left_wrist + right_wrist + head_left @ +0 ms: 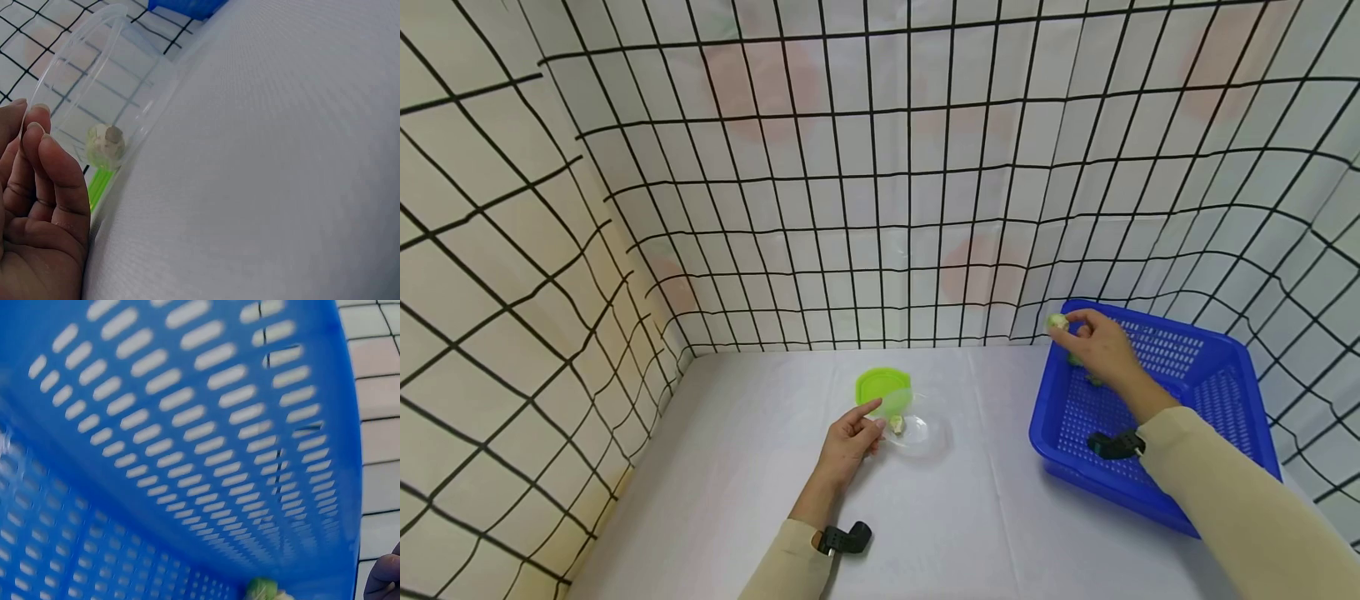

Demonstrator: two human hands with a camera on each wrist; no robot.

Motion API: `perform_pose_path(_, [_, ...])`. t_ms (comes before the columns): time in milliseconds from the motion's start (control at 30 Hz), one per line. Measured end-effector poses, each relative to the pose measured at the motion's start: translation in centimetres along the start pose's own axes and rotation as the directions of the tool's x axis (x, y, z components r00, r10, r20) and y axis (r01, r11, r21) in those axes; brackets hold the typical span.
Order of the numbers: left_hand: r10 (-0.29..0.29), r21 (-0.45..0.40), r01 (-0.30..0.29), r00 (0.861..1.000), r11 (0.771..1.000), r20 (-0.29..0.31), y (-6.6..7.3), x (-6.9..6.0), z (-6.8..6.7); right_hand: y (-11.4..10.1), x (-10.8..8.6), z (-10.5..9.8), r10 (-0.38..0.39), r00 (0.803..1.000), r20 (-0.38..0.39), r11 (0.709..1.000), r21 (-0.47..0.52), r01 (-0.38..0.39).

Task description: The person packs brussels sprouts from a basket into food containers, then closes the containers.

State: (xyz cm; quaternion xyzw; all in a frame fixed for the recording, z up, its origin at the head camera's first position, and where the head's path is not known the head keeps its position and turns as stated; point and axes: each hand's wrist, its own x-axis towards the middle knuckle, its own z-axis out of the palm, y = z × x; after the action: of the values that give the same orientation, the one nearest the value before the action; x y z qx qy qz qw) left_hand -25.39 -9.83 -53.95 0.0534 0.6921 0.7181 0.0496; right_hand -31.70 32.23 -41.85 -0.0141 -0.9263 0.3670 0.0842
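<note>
Sleeve (1232,504) crosses basket rim (1105,488), right hand (1102,352) pinching a vegetable piece (1057,322).

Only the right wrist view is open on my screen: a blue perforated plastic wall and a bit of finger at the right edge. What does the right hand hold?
Observer: In the head view, the right hand pinches a small pale green rounded piece, possibly a vegetable.

Reviewer: My view misses the other hand. What is it doing?

Observer: The left hand pinches the rim of a clear round plastic container.

Reviewer: Is there anything in that container?

Observer: Yes, the left wrist view shows one rounded green-and-white piece inside it.
</note>
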Motion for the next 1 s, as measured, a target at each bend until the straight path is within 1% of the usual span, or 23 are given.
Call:
perform_pose_path(200, [0.004, 0.004, -0.004, 1.000, 1.000, 0.004, 0.0, -0.1, 0.0, -1.5, -0.4, 0.2, -0.021, 0.999, 0.033, 0.999, 0.041, 0.019])
perform_pose_path(633, [0.003, -0.014, -0.003, 1.000, 1.000, 0.013, 0.0, 0.0, 0.0, -4.5, -1.2, 0.6, -0.088, 0.996, 0.022, 0.992, 0.095, 0.086])
perform_pose_path(1000, [0.006, -0.015, -0.006, 1.000, 1.000, 0.012, 0.2, -0.1, 0.0, -6.5, -1.9, 1.2, -0.142, 0.989, 0.048, 0.984, 0.117, 0.135])
